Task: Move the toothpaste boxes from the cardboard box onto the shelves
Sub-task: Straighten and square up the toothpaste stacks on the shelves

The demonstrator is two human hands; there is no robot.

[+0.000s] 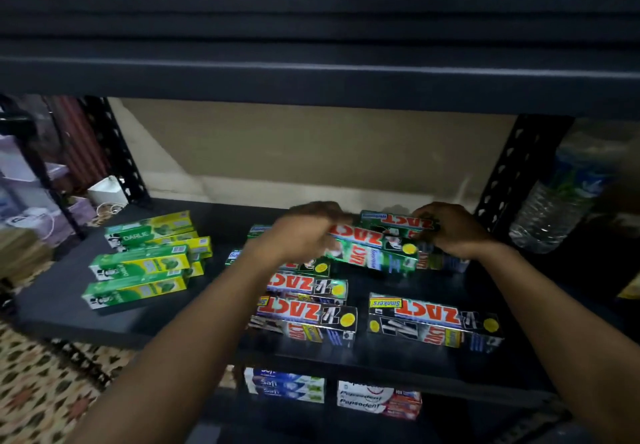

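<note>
Black metal shelf (104,319), matt and flat, under a dark steel beam.

- Long, glossy card toothpaste boxes lie flat on it, long axes running left to right, their red lettering upside down to me.
- My right hand (457,235) is at the back right, fingers curled round the right end of the back box (391,219).
- Just in front, a tilted box (375,251) slants across the stack, left end farther back, right end nearer me.
- My left hand (301,235) is over its left end, fingers bent down. It is blurred, so I cannot tell whether it grips.
- Two black boxes (308,317) (434,322) sit at the front edge.
- Green and yellow boxes (138,265) are piled at the left, well apart from the rest.
- A ribbed clear plastic water bottle (554,208) stands to the right of the upright.
</note>
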